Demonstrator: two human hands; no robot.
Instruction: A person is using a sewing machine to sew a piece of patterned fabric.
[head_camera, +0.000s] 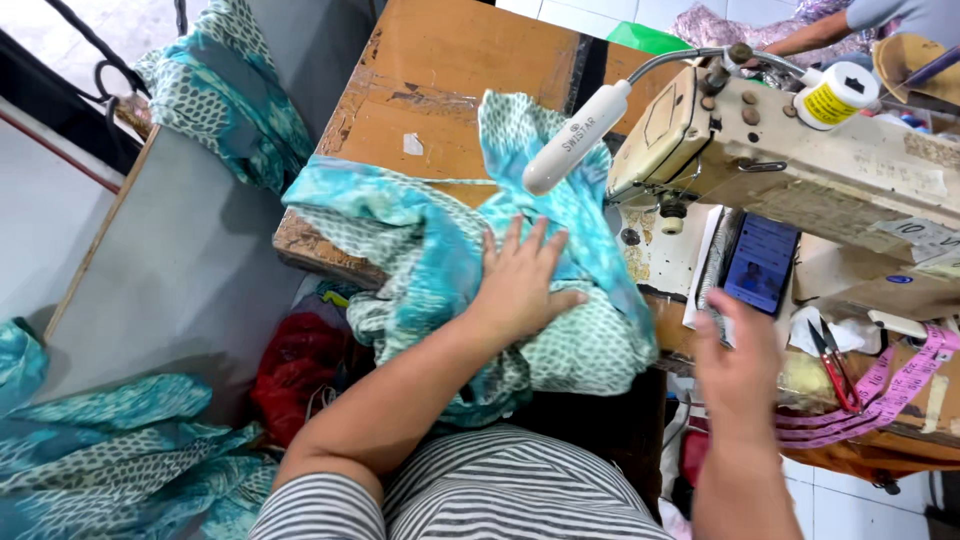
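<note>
Centrally, worn wooden table (440, 90) bears teal fabric (440, 250), sewing machine (800, 150).

- A phone (760, 264) lies propped under the arm of the sewing machine (790, 150). Its rectangular screen is lit, mainly blue with a lighter band in the lower half. The right hand (738, 368) hovers just below it, blurred; contact cannot be determined.
- A yellow label wraps a white thread spool (838, 95) standing on top of the sewing machine, with dark print and a black mark on the white cap.
- Pale paper labels (920, 232) with dark print are stuck to the machine body at the right edge of the view.
- A small white sticker (412, 144) is fixed to the wooden table (440, 70), left of the patterned fabric.
</note>
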